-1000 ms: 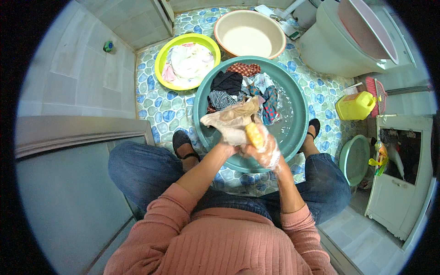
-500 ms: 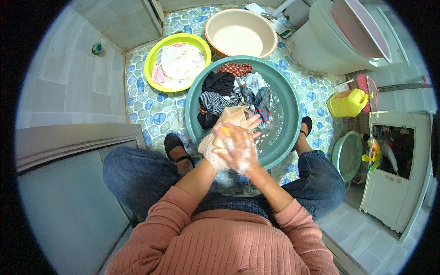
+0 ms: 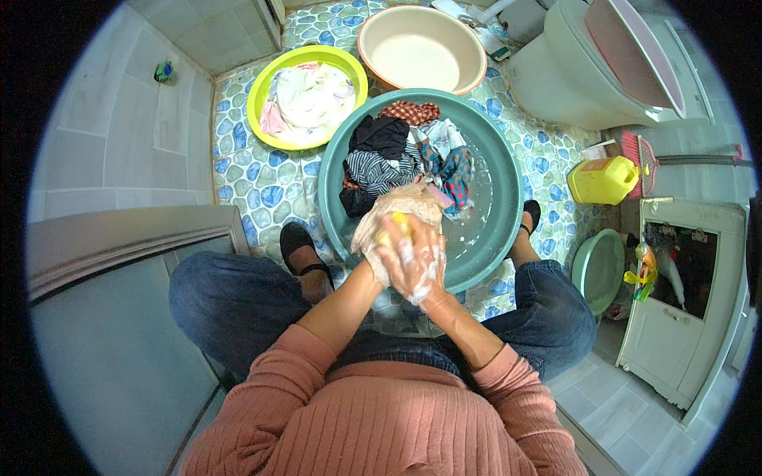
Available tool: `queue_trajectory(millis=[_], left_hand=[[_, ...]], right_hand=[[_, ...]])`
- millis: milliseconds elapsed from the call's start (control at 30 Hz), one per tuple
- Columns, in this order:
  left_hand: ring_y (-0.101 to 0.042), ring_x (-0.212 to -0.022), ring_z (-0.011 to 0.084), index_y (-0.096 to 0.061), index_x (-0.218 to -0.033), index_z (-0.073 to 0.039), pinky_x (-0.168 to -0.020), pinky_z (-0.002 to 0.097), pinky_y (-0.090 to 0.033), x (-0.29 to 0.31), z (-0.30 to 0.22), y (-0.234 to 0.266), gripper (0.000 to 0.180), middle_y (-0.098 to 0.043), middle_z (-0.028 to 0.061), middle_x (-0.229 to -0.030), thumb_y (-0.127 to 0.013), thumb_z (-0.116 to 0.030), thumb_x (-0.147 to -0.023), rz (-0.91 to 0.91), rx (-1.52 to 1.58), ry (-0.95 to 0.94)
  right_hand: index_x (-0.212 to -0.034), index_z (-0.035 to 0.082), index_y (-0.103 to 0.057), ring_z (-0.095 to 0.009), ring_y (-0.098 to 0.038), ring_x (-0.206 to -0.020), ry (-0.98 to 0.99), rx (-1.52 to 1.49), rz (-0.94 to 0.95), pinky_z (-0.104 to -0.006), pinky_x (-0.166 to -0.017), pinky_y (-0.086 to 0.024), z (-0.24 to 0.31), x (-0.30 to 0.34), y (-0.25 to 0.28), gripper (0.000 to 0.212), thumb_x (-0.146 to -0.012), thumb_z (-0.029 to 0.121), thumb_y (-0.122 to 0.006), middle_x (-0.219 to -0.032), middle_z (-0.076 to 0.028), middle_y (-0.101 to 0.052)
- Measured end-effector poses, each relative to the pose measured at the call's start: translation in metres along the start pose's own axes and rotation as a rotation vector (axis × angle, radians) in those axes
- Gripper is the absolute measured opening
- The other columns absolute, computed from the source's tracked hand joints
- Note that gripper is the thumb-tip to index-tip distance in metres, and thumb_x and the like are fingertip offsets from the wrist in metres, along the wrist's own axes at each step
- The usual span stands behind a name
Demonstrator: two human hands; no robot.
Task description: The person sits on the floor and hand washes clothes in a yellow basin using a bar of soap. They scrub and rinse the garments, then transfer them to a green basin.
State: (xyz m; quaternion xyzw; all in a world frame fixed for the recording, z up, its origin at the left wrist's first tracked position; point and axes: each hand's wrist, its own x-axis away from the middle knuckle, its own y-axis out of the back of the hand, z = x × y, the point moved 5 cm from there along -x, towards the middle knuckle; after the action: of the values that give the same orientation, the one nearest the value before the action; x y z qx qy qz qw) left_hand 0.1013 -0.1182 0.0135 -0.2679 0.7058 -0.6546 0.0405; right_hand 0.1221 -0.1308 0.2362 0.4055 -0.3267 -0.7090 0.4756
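My right hand (image 3: 416,260), lathered with white suds, is closed over a yellow bar of soap (image 3: 397,222). It presses the soap onto a beige cloth (image 3: 411,200) spread above the near side of a large green tub (image 3: 502,151). Beneath the cloth lies my left hand (image 3: 378,272); only its wrist edge shows, and its fingers are hidden. Ahead of both hands in the tub are a striped garment (image 3: 381,170), a black one (image 3: 379,136), a red checked cloth (image 3: 410,112) and a patterned blue one (image 3: 455,176). Cloudy water (image 3: 482,226) shows on the right.
A yellow-green basin (image 3: 258,127) holding pale laundry stands at the far left. Beside it is a cream basin (image 3: 421,47). To the right are a toilet (image 3: 556,79), a yellow jug (image 3: 602,178), a broom (image 3: 637,159), a small green basin (image 3: 601,270) and a white cabinet (image 3: 667,349).
My left hand's spread fingers, seen before past the cloth's right side, are now covered. My right hand has shifted slightly with the soap, and the cloth lies more widely spread.
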Motion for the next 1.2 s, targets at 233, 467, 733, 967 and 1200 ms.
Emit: queue_trajectory(millis=[233, 467, 733, 967, 1200], left_hand=[[-0.052, -0.109, 0.0244, -0.049, -0.125, -0.010, -0.099, 0.0378, -0.040, 0.022, -0.051, -0.149, 0.044, -0.055, 0.0109, -0.116, -0.042, -0.040, -0.095, 0.085, -1.224, -0.180], [-0.050, -0.115, 0.0250, -0.049, -0.128, -0.010, -0.102, 0.0381, -0.038, 0.024, -0.066, -0.178, 0.048, -0.053, 0.0109, -0.124, -0.046, -0.040, -0.091, 0.078, -1.868, -0.414], [-0.045, -0.124, 0.0274, -0.046, -0.135, -0.010, -0.107, 0.0389, -0.033, 0.018, -0.045, -0.158, 0.054, -0.048, 0.0141, -0.135, -0.050, -0.038, -0.089, 0.142, -1.906, -0.240], [-0.047, -0.120, 0.0323, -0.049, -0.130, -0.006, -0.104, 0.0412, -0.034, 0.029, -0.058, -0.164, 0.050, -0.055, 0.0151, -0.125, -0.055, -0.031, -0.087, 0.090, -1.942, -0.666], [-0.054, -0.100, 0.0313, -0.056, -0.113, -0.009, -0.088, 0.0423, -0.042, 0.023, -0.059, -0.196, 0.037, -0.058, 0.0145, -0.108, -0.058, -0.028, -0.081, 0.096, -1.901, -0.562]], right_hand=[[-0.129, 0.010, -0.055, -0.039, -0.052, -0.100, -0.272, 0.000, -0.089, -0.0482, -0.087, -0.042, -0.077, -0.044, -0.011, 0.045, -0.088, 0.028, -0.061, -0.113, -0.021, -0.054], [-0.137, 0.016, -0.050, -0.040, -0.049, -0.111, 0.009, -0.058, 0.055, -0.0540, -0.097, -0.034, 0.006, -0.004, 0.001, 0.055, -0.086, 0.035, -0.062, -0.123, -0.022, -0.050], [-0.131, 0.009, -0.052, -0.040, -0.051, -0.106, -0.251, -0.074, -0.135, -0.0499, -0.096, -0.038, -0.063, -0.033, -0.010, 0.047, -0.088, 0.027, -0.060, -0.115, -0.023, -0.055], [-0.132, 0.010, -0.053, -0.040, -0.052, -0.106, -0.147, -0.056, -0.140, -0.0494, -0.092, -0.039, -0.052, -0.016, -0.007, 0.048, -0.089, 0.031, -0.059, -0.118, -0.023, -0.053], [-0.133, 0.007, -0.052, -0.043, -0.050, -0.111, -0.184, 0.042, -0.149, -0.0528, -0.096, -0.037, -0.042, 0.008, -0.018, 0.052, -0.088, 0.033, -0.057, -0.122, -0.023, -0.053]])
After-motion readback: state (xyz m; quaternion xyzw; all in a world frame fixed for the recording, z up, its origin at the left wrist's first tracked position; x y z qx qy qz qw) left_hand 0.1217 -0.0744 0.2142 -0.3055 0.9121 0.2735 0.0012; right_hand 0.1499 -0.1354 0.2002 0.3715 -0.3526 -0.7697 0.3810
